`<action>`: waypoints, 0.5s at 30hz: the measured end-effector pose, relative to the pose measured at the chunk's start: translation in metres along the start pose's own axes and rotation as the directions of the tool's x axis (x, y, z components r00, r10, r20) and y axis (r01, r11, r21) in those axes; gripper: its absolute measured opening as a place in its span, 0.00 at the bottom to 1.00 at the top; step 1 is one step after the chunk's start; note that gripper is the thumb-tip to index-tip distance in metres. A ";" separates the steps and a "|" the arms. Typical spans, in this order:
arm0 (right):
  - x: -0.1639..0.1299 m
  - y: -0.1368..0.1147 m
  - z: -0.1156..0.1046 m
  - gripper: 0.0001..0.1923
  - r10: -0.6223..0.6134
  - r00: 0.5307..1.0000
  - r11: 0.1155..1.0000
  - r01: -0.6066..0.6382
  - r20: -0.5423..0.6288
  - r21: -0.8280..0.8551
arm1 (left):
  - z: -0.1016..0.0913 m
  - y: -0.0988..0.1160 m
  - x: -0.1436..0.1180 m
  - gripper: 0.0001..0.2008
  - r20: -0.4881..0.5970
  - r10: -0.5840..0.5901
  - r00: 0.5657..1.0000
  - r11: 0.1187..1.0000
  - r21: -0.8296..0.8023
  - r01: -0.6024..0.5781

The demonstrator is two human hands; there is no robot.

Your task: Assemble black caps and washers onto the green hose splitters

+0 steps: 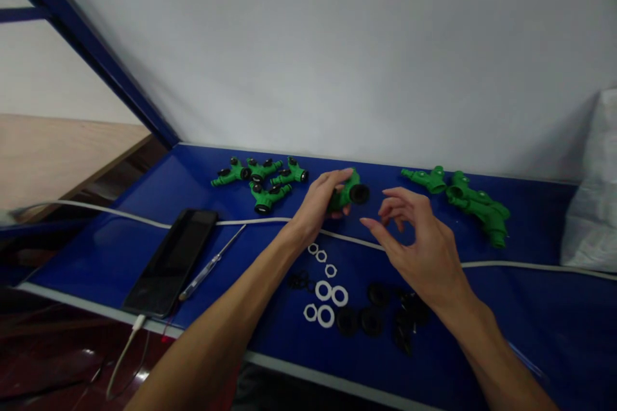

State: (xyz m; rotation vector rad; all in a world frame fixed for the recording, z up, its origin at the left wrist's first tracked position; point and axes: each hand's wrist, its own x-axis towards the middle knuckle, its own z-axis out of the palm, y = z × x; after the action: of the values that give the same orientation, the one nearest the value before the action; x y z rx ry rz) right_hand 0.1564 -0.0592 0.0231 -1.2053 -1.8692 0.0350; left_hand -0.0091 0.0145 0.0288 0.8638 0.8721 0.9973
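Observation:
My left hand (324, 196) grips a green Y-shaped hose connector (353, 185) above the blue table, its black ring end turned toward my right. To the right of it, my right hand (415, 231) hovers with thumb and fingers apart, holding nothing. Below my hands lie several white rings and nuts (324, 290), small dark rings (299, 280), larger black rings (370, 321) and small black parts (409, 314). Several green connectors with black fittings (263, 196) sit at the left back. Plain green connector bodies (482, 209) lie at the right back.
A black phone (171, 263) with a charging cable lies left on the blue table (110, 257), beside a screwdriver (212, 264). A white cable (530, 264) crosses the table. A pale plastic bag (595, 205) stands at the right edge, and a white wall (337, 58) rises behind.

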 end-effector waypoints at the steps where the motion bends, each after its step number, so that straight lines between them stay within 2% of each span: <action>1: 0.000 0.000 -0.001 0.17 0.024 0.999 1.000 -0.025 0.023 0.011 | -0.002 0.001 0.002 0.15 -0.024 0.056 0.998 0.998 -0.032 -0.057; 3: -0.001 -0.002 -0.001 0.08 0.028 0.986 0.999 -0.035 0.166 0.038 | -0.006 0.004 0.004 0.15 -0.061 0.156 0.986 0.985 -0.060 -0.159; 4: -0.002 -0.004 0.000 0.04 0.015 0.964 0.998 -0.033 0.265 0.061 | -0.008 0.004 0.006 0.15 -0.085 0.176 0.981 0.981 -0.066 -0.182; 7: -0.009 -0.011 0.007 0.02 -0.022 0.863 0.994 -0.036 0.505 0.105 | -0.010 0.003 0.006 0.14 -0.107 0.165 0.980 0.984 -0.044 -0.171; 11: -0.019 -0.022 0.017 0.08 -0.022 0.786 0.994 -0.049 0.618 0.097 | -0.004 -0.003 0.005 0.15 -0.083 0.123 0.989 0.992 -0.027 -0.126; 15: -0.019 -0.029 0.019 0.05 0.002 0.730 0.980 -0.136 0.683 0.143 | -0.001 -0.005 0.002 0.14 -0.076 0.097 0.992 0.995 -0.021 -0.098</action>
State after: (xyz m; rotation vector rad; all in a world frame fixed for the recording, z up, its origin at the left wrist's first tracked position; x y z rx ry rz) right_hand 0.1248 -0.0807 0.0125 -1.2216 -2.3753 0.7813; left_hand -0.0077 0.0151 0.0237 0.8592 0.8864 1.1296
